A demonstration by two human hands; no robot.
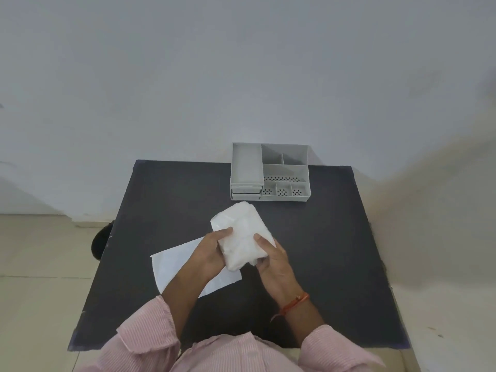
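A white, translucent plastic packet (240, 232) is held above the middle of the black table (166, 200). My left hand (208, 251) grips its left side, thumb on top. My right hand (271, 260) grips its right side and near end, thumb across the top. A flat white sheet (171, 264) lies on the table under and left of my left hand, partly hidden by my forearm.
A grey desk organiser (269, 171) with several compartments and small drawers stands at the table's far edge against the wall. A dark round object (100, 241) sits on the floor by the table's left edge. Tiled floor surrounds the table.
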